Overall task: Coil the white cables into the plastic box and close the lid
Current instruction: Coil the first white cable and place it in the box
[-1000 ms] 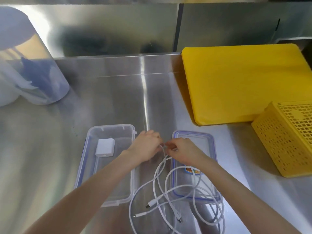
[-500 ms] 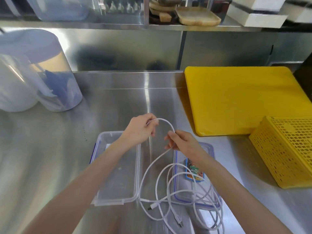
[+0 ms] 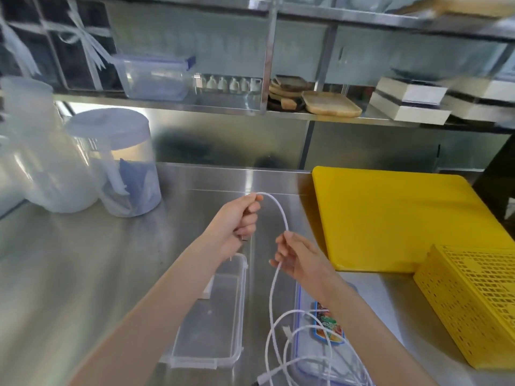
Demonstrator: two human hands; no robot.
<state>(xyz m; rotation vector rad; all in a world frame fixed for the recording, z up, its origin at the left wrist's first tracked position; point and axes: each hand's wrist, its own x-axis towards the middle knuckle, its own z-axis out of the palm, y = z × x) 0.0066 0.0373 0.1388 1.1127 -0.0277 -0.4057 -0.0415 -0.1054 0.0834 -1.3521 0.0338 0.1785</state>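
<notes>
A white cable arches between my two hands above the steel counter. My left hand grips one end of it in a fist, the plug poking out below. My right hand pinches the cable lower down, and the rest hangs to a loose tangle of white cables on the counter. The clear plastic box lies open under my left forearm with a white charger inside, partly hidden. Its blue-rimmed lid lies to the right, under the tangle, with a coloured label on it.
A yellow cutting board lies at the right, a yellow perforated basket in front of it. Clear jugs and a lidded container stand at the back left. A shelf behind holds boxes and wooden trays.
Both hands have risen from the counter and moved apart, drawing a length of cable up into an arch. The camera has tilted up, showing the shelf.
</notes>
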